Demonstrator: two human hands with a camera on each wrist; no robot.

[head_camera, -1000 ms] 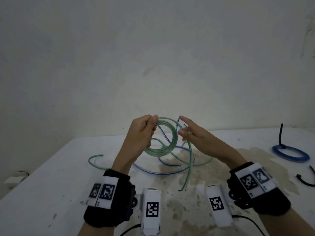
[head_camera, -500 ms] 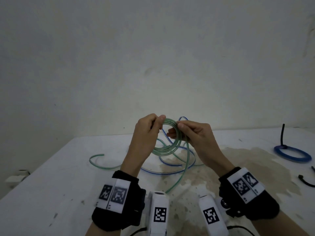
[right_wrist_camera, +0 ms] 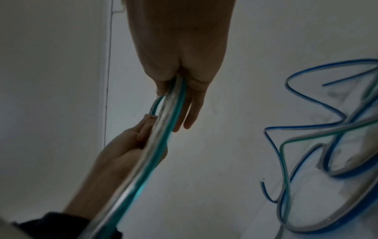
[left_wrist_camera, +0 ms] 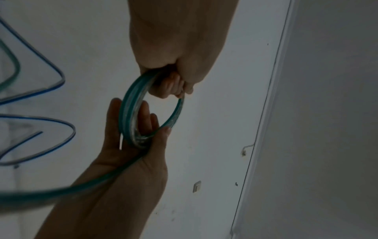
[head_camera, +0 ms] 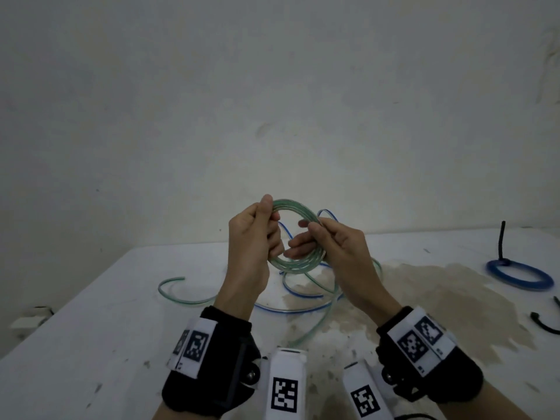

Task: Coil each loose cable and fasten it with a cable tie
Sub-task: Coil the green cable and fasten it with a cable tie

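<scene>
A green-striped clear cable is wound into a small coil and held upright above the white table. My left hand grips the coil's upper left, thumb on top. My right hand pinches the right side, thumb outside and fingers passed through the ring. In the left wrist view the coil hangs from my curled left fingers, with the right hand under it. The green tail trails down to the table. A loose blue-striped cable lies under the hands.
At the right of the table lies a coiled blue cable with a black tie sticking up from it. Another black tie lies near the right edge. A brown stain covers the table's middle right. A pale wall stands behind.
My right hand, open beside the coil a second ago, has closed on its right side with fingers through the ring. Both hands rose a little and the green tail was drawn in.
</scene>
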